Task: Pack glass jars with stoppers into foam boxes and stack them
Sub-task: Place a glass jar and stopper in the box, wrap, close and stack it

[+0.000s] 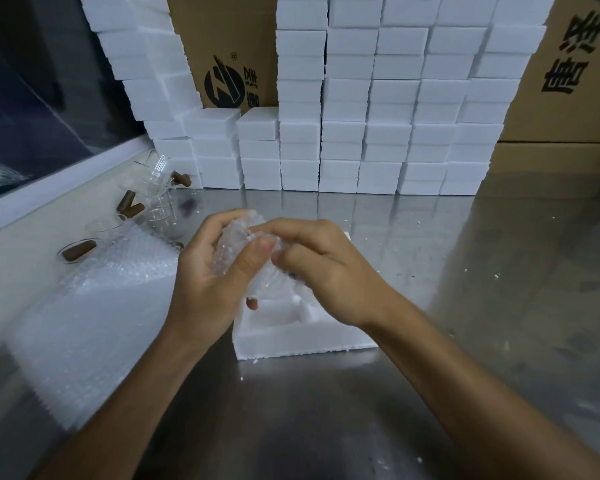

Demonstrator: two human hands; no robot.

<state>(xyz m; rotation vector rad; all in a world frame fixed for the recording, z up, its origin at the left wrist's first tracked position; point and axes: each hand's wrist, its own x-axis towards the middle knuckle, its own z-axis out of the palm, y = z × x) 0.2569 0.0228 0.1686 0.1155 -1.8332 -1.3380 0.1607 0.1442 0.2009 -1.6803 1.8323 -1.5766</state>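
Clear bubble wrap bundle [246, 251] sits gripped in both our hands, left [205, 271] and right [323, 268], just above the open white foam box [291, 334] on the steel counter [465, 271].

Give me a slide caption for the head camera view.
Both hands grip a bubble-wrapped bundle above an open foam box.

Both hands, left [205, 271] and right [321, 271], gripped a bubble-wrapped bundle [243, 247] above the open foam box [302, 336] on the worktop [465, 271].
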